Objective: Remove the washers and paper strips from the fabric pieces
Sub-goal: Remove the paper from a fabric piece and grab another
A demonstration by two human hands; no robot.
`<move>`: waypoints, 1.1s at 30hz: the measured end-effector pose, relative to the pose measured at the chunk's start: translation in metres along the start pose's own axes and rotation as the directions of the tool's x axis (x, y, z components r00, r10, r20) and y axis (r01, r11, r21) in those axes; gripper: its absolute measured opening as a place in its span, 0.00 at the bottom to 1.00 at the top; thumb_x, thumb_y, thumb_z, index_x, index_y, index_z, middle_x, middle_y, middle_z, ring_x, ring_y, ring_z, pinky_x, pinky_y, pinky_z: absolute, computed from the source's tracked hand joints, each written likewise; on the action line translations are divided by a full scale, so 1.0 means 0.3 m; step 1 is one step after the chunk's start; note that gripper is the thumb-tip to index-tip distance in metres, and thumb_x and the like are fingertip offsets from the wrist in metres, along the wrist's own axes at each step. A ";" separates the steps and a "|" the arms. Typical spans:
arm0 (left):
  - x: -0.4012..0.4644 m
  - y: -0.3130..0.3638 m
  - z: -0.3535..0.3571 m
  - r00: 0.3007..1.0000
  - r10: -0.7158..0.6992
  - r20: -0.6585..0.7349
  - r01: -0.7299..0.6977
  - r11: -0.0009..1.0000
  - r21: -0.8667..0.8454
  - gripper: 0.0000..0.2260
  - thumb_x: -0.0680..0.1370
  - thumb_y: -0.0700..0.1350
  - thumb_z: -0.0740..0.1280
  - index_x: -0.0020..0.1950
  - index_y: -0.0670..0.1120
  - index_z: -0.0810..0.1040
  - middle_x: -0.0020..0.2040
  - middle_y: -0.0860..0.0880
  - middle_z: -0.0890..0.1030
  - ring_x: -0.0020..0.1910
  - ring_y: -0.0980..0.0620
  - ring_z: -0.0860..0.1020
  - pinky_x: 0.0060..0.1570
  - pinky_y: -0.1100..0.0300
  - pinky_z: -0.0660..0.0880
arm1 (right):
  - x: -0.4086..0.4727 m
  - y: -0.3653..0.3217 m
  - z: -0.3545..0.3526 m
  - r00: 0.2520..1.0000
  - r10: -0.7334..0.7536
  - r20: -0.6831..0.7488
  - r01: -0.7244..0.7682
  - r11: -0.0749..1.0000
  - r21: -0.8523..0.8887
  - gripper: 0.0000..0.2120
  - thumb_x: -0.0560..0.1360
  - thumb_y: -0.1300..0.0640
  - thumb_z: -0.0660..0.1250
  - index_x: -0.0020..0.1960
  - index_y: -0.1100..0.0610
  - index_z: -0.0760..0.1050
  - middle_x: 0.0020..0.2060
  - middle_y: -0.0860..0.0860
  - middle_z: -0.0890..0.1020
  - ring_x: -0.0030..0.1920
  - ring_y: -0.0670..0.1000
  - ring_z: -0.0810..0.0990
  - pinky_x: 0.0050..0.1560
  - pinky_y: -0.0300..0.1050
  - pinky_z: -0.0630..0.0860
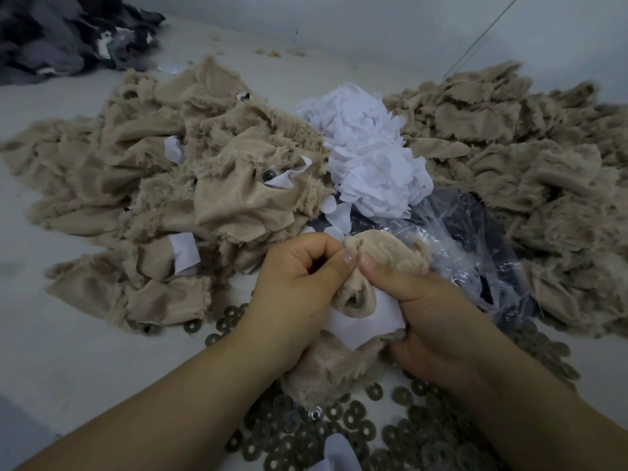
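A big white table (pixel 51 334) holds everything. On its left side lies a wide heap of tan furry fabric (pixel 142 185), with white paper bits poking out of it. On the right side lies another tan heap (pixel 530 171). In the far left corner sits a dark grey pile of cloth (pixel 57 35).

Between the two tan heaps is a fluffy mound of white paper strips (pixel 370 154). Just in front of it lies a crinkly clear plastic bag (pixel 475 253) over something dark.

Close to the person, lots of small dull round washers (pixel 401 433) are spread on the table, under and around the arms.

Both bare arms reach forward from the bottom, and the hands meet in the middle, above the washers. They hold one tan fabric piece (pixel 384 253) between them. The left hand (pixel 299 283) is curled up, with thumb and first finger pinching the top of the piece. The right hand (pixel 424 307) is also curled, its thumb pressing the fabric right beside the left thumb. A white paper strip (pixel 360 324) shows under the fabric between the hands. One washer (pixel 353 300) sits on the fabric piece, just below the thumbs.
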State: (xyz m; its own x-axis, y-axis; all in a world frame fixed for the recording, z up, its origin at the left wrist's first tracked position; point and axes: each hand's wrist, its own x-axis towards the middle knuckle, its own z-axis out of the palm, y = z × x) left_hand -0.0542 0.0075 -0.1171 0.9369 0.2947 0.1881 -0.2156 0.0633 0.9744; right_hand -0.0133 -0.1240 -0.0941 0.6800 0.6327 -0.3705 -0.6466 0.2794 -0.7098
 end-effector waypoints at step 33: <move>0.003 0.003 0.009 0.998 0.031 -0.055 -0.036 0.996 -0.084 0.13 0.75 0.43 0.66 0.30 0.43 0.75 0.27 0.48 0.73 0.28 0.53 0.70 0.30 0.62 0.71 | 0.001 0.010 0.010 0.996 -0.079 -0.036 0.079 0.997 -0.004 0.22 0.70 0.60 0.67 0.63 0.65 0.77 0.56 0.64 0.84 0.57 0.64 0.83 0.59 0.61 0.79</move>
State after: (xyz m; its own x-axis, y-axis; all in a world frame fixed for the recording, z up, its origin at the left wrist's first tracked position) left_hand -0.0527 0.0052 -0.1157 0.9130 0.3489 0.2114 -0.2713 0.1322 0.9534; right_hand -0.0161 -0.1209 -0.0945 0.7413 0.5820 -0.3343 -0.5892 0.3257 -0.7394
